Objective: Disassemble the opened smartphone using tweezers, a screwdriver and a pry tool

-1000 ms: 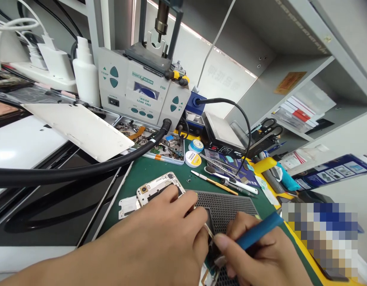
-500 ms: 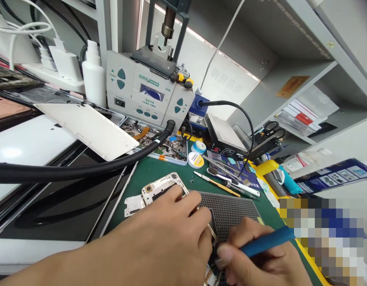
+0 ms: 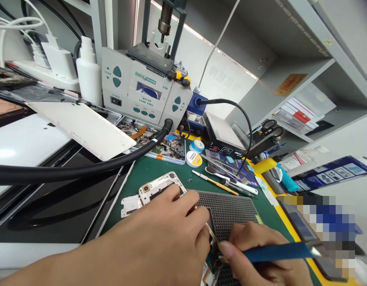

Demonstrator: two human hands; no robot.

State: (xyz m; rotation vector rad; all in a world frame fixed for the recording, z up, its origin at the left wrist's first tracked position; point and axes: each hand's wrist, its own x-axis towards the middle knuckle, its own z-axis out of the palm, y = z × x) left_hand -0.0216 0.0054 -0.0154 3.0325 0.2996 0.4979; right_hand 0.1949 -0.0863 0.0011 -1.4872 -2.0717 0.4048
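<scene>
My left hand (image 3: 168, 230) lies over an opened phone (image 3: 162, 186), its curled fingers gripping the frame. A camera lens and pale metal plates show beyond the knuckles; much of the phone is hidden under that hand. In my right hand (image 3: 260, 250) is a flat blue-handled pry tool (image 3: 275, 252), pinched between thumb and fingers. Its bare metal rear end points right, while the front reaches the phone's near end, where the tip is mostly hidden. Green board and small parts (image 3: 211, 264) show there. A perforated black mat (image 3: 231, 206) lies beneath the phone's right side.
A hot-air station (image 3: 147, 87) stands behind, its thick black hose (image 3: 112, 171) crossing the left side. A tray of small parts (image 3: 159, 155), round tins (image 3: 194, 159), a yellow-handled tool (image 3: 221, 184) and a brush (image 3: 233, 182) lie beyond my hands. Dark panels (image 3: 67, 198) lie at left.
The blue tool has swung lower at its rear end and now lies flatter, showing its metal end. My right hand has shifted slightly; my left hand keeps its grip on the phone.
</scene>
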